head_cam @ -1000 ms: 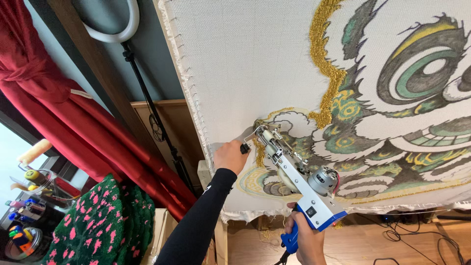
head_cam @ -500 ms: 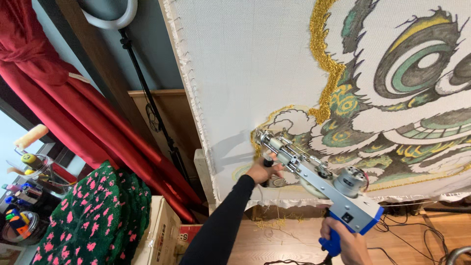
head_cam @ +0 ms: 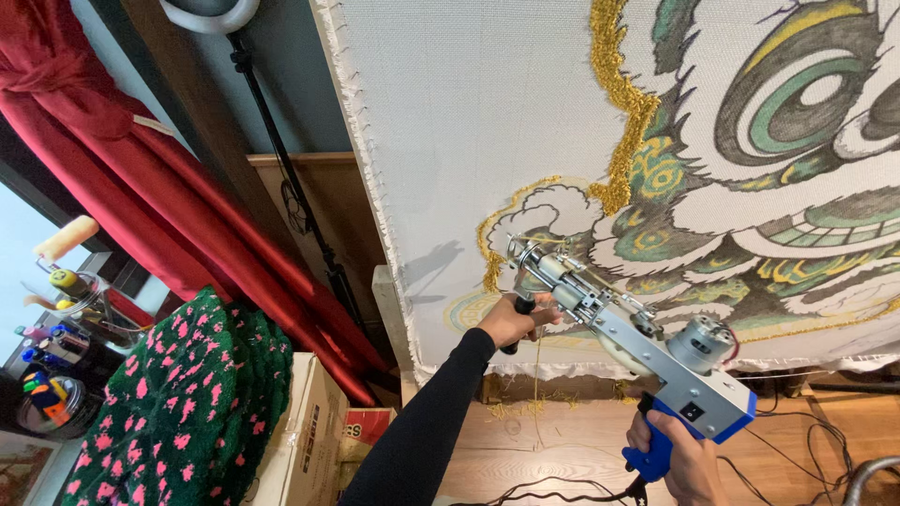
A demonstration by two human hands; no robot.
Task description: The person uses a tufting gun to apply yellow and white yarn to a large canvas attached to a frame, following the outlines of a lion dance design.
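A grey and blue tufting gun (head_cam: 647,351) points up and left at a stretched white cloth (head_cam: 487,141) bearing a partly tufted beast face in gold, green and grey. My right hand (head_cam: 680,459) grips the gun's blue rear handle at the bottom of the view. My left hand (head_cam: 514,320), in a black sleeve, is closed on the black front grip just under the gun's nose. The needle tip (head_cam: 516,248) sits at the cloth near a gold curl (head_cam: 492,244). A gold yarn strand (head_cam: 536,384) hangs down from the gun.
Red curtains (head_cam: 141,187) hang at the left beside a black light stand (head_cam: 291,197). A green rug with pink spots (head_cam: 187,412) drapes over a cardboard box (head_cam: 300,440). Paint pots and a roller (head_cam: 56,309) sit far left. Black cables (head_cam: 806,440) lie on the wooden floor.
The gun and both hands have drifted right and slightly down along the cloth's lower part. My view has shifted, showing more floor and the box.
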